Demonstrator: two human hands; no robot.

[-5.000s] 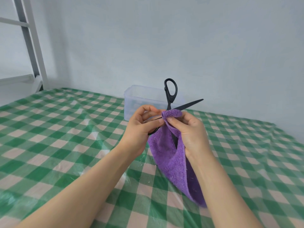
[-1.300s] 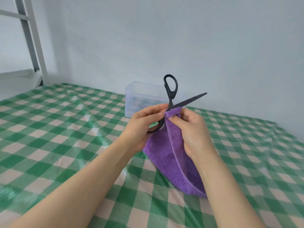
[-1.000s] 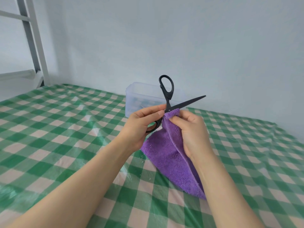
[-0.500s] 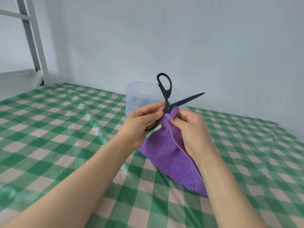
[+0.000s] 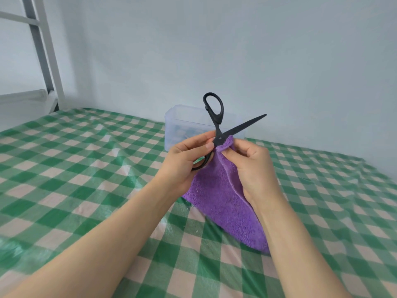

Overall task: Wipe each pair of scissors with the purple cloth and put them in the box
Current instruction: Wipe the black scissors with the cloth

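Note:
My left hand (image 5: 184, 162) grips a pair of black scissors (image 5: 217, 123) near the pivot, above the table. The scissors are spread open: one handle loop points up, one blade points up and right, and the lower loop shows under my fingers. My right hand (image 5: 251, 168) pinches a fold of the purple cloth (image 5: 221, 201) against the scissors just below the pivot. The rest of the cloth hangs down to the tablecloth. Behind the scissors stands a clear plastic box (image 5: 182, 123) with something pale inside that I cannot make out.
A green and pink checked cloth under clear plastic covers the table (image 5: 75, 168). A pale wall runs close behind the box. A white metal frame (image 5: 45, 52) stands at the far left corner.
The scissors have tilted a little, the upper handle loop shifting left. My right hand's pinch on the cloth has slid closer to the pivot. Both hands keep their hold.

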